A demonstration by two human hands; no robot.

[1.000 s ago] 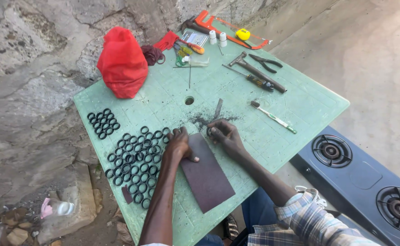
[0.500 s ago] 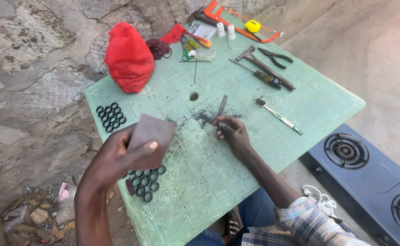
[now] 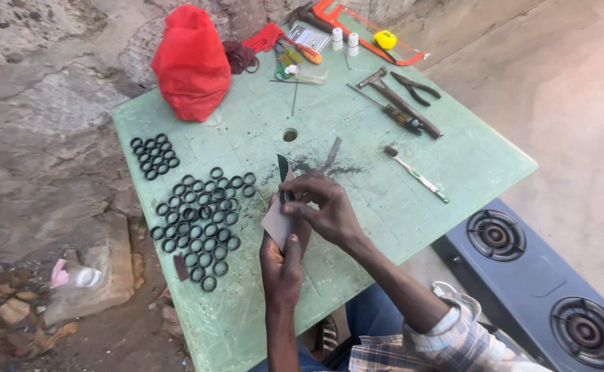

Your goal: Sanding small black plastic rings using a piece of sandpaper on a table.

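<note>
My left hand (image 3: 281,265) grips a dark brown flat sheet (image 3: 276,222) from below and holds it upright over the green table (image 3: 453,172). My right hand (image 3: 323,207) pinches the sheet's upper edge, where something small and black shows between the fingertips. A thin dark tip sticks up above the right fingers. Left of the hands, a large cluster of black rings (image 3: 199,220) lies on the table. A smaller cluster of black rings (image 3: 152,157) lies further back. Dark shavings (image 3: 316,167) and a thin metal strip (image 3: 331,153) lie just beyond my right hand.
A red bag (image 3: 192,62) stands at the back left. Tools lie at the back right: pliers (image 3: 415,87), a hammer (image 3: 398,103), a hacksaw (image 3: 364,31), and a toothbrush (image 3: 415,172). A two-burner stove (image 3: 543,289) sits low on the right. A stone wall rises on the left.
My left hand lifted the sheet off the table, swung it left over the rings, then brought it upright in front of me. My right hand left the table and took hold of its top.
</note>
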